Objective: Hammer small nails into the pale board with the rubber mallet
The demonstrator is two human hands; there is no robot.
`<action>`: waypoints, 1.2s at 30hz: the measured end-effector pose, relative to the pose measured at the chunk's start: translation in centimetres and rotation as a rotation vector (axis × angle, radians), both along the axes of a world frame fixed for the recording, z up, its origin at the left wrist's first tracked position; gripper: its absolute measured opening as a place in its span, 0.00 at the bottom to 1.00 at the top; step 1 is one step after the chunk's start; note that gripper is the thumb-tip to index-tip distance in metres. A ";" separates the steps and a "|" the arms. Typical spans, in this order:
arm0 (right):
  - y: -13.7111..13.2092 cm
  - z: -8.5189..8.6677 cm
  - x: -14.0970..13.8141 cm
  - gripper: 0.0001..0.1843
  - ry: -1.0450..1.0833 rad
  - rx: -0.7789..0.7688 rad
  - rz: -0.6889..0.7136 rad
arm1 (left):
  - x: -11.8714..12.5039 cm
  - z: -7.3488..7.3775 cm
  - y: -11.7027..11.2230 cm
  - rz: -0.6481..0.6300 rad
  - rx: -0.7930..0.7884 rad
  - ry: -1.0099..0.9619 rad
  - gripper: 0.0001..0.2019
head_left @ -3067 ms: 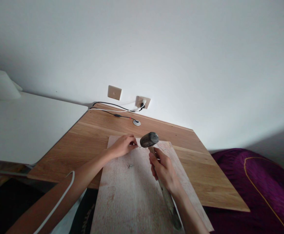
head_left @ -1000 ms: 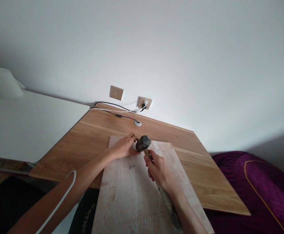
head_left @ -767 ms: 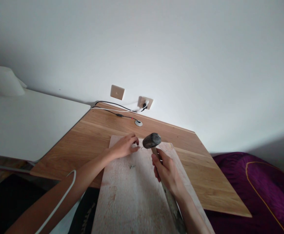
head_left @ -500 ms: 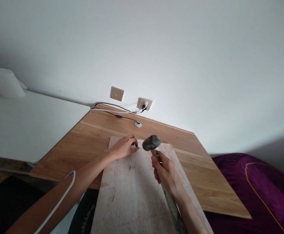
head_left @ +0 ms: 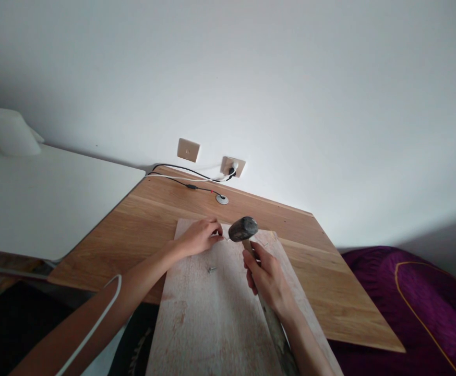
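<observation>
A pale worn board lies on a wooden table. My right hand is wrapped round the wooden handle of a hammer, whose dark head hovers just above the board's far end. My left hand rests on the board, its fingertips pinched on a small nail right beside the hammer head. Another nail lies loose on the board between my hands.
A white desk adjoins the table on the left. Black and white cables run from a wall socket to a round grommet. A purple cushion sits at the right.
The hammer head came down by my left fingers a second ago, then lifted up and to the right. It has since stayed raised beside the held nail. My left hand has stayed put.
</observation>
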State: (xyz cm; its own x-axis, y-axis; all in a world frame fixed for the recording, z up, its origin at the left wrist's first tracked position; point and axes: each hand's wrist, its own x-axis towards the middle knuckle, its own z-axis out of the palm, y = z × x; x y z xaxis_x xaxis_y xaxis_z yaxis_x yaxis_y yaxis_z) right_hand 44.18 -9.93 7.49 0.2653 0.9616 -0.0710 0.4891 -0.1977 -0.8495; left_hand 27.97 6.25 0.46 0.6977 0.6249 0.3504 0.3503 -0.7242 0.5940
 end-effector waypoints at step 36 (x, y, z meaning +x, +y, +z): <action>0.3 0.3 -0.8 0.22 0.007 0.013 0.022 | -0.3 1.5 2.1 0.108 -0.703 -0.652 0.16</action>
